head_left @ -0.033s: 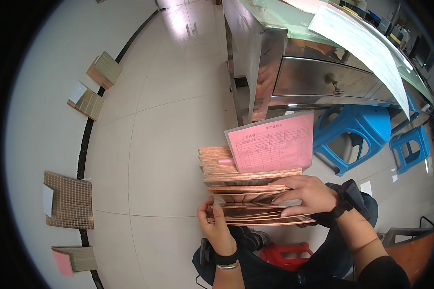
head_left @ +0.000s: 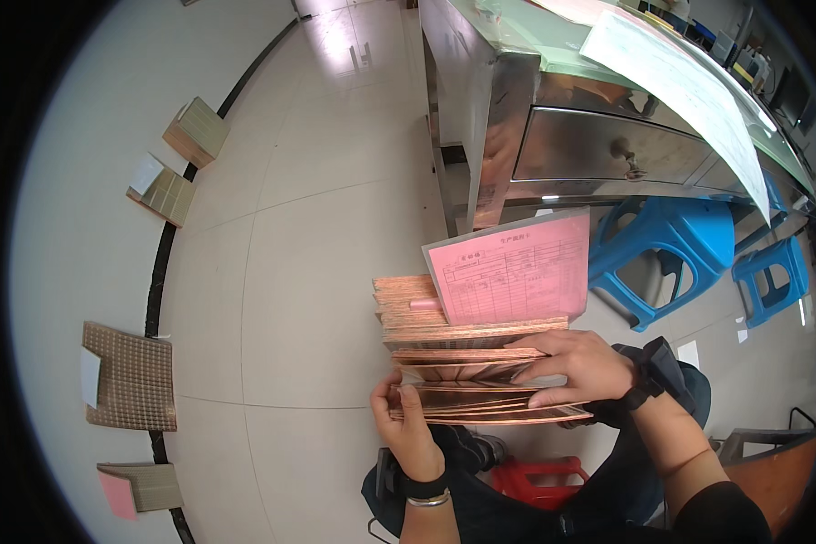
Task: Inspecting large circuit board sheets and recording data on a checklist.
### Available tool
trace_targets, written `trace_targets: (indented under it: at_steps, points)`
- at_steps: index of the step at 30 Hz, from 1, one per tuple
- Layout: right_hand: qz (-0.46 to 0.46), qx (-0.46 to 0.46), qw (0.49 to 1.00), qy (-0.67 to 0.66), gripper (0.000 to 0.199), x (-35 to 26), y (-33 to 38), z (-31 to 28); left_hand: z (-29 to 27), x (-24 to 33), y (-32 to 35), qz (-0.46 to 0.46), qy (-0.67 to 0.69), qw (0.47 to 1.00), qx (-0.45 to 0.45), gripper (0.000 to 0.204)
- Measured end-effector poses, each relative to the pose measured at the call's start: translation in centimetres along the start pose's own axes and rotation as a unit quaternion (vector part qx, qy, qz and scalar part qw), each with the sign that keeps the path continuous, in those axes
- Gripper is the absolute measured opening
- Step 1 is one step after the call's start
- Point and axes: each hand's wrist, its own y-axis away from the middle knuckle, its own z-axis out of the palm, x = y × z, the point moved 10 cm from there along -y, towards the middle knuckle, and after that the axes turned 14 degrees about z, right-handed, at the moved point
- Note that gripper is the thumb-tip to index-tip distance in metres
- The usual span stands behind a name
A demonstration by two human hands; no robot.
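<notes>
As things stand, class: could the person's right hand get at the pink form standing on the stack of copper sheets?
Probably yes. The right hand rests on the stack of copper sheets, just below the pink form, with nothing between them. It is, though, busy holding sheets apart.

Single view: head-worn fisheye camera, left unit of a side-by-side pair. Position: above the person, facing steeply down over the lap. Range: close to the left hand (head_left: 414, 433) and right hand (head_left: 582, 364), both on a stack of copper sheets (head_left: 467, 363). Forearms enter from the lower edge. Straight lines of the tiled floor (head_left: 317, 272) and metal cabinet (head_left: 553, 136) bow toward the dark circular rim.
</notes>
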Motion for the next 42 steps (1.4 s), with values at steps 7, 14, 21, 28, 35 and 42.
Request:
trace_targets:
  at_steps: [7,14,21,28,35,42]
  points:
    - [-0.004,0.022,1.000,-0.007,0.029,0.2,-0.2,-0.5,0.0,-0.2,-0.1,0.010,-0.007,1.000,-0.004,0.028]
    - [0.011,0.019,1.000,-0.006,0.027,0.5,-0.4,-0.4,-0.1,-0.4,-0.1,0.015,-0.008,1.000,-0.001,0.033]
    - [0.013,0.021,1.000,-0.014,0.027,0.2,-0.5,-0.5,-0.4,-0.5,-0.1,0.015,-0.032,0.999,-0.006,0.034]
    - [0.004,0.018,1.000,-0.018,0.031,0.6,-0.4,-0.2,-0.1,-0.4,-0.1,0.015,-0.029,0.999,-0.008,0.037]
    - [-0.061,0.006,0.998,-0.004,0.029,-1.3,0.3,-0.8,-0.3,-0.6,-0.2,0.012,-0.010,1.000,0.002,0.040]
    - [-0.039,-0.013,0.999,-0.003,0.032,-1.2,0.9,0.4,0.0,-0.5,-0.1,-0.005,-0.011,1.000,0.003,0.041]
